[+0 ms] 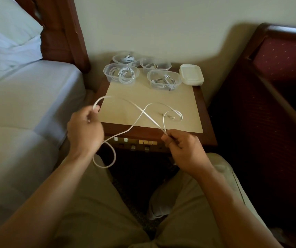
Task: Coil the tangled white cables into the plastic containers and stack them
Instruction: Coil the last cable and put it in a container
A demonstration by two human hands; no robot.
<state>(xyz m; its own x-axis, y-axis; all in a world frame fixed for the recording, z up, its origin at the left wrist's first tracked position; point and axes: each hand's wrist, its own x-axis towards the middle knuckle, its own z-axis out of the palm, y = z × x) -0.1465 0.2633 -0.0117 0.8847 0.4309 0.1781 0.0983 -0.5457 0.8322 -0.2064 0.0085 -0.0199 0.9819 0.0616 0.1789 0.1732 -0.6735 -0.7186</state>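
A long white cable (140,115) stretches in loose loops between my two hands above the front of the nightstand (188,126). My left hand (84,127) grips one bend of it at the table's left edge; a loop hangs below that hand. My right hand (183,147) pinches two strands at the front edge, and the cable's far end curls on the tabletop. Several clear plastic containers (121,74) stand at the back of the table, each with a coiled white cable inside. A stack of white lids (191,74) sits at the back right.
A bed with white sheets (27,97) and a pillow lies to the left. A dark red upholstered headboard (278,72) stands to the right. The nightstand's front panel carries switches and knobs (140,143). My knees are below the table's front.
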